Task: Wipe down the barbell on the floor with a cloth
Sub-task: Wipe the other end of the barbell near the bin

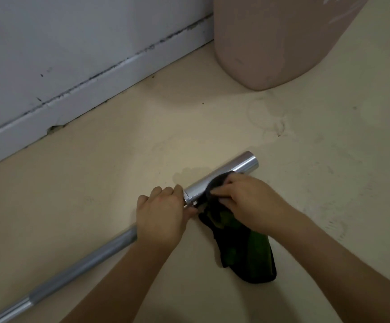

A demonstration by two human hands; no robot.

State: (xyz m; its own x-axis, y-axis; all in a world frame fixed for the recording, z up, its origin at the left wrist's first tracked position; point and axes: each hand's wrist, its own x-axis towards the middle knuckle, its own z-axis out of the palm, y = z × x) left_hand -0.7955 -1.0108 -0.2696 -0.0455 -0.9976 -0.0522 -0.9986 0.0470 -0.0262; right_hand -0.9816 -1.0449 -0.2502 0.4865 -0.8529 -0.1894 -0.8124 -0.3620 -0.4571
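A silver barbell (233, 170) lies on the beige floor, running from the lower left up to its thick sleeve end at centre. My left hand (160, 214) wraps around the bar just below the sleeve's collar. My right hand (247, 200) presses a dark green and black cloth (243, 250) against the near side of the sleeve. A black fold of the cloth drapes over the sleeve under my fingers. The rest of the cloth trails down onto the floor toward me.
A pink bin (277, 40) stands on the floor at the upper right, beyond the bar's end. A white wall with a scuffed baseboard (91, 89) runs diagonally across the upper left. Faint marks stain the floor (329, 159) to the right.
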